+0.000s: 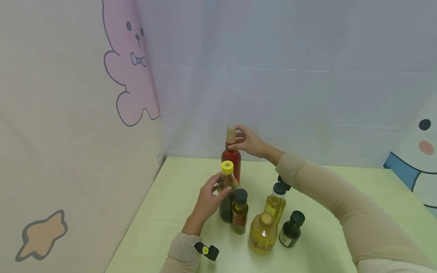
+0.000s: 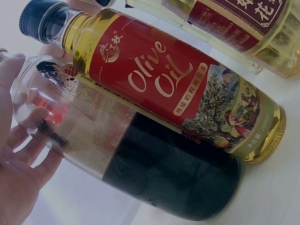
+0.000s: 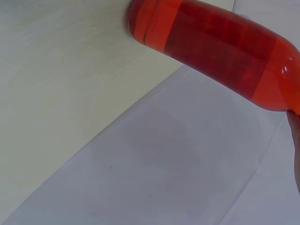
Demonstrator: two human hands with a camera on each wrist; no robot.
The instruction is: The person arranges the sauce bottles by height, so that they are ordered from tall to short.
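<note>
Red bottle (image 1: 231, 156) pinched upright at the neck by the right hand (image 1: 250, 143).
Its long axis is directed down from those fingers; the dark bottle (image 1: 225, 209) is gripped by the left hand (image 1: 207, 195), olive oil (image 1: 239, 218) beside the thumb.

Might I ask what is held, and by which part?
The right hand holds the red bottle by its neck; the left hand the yellow-capped bottle by its upper part.
</note>
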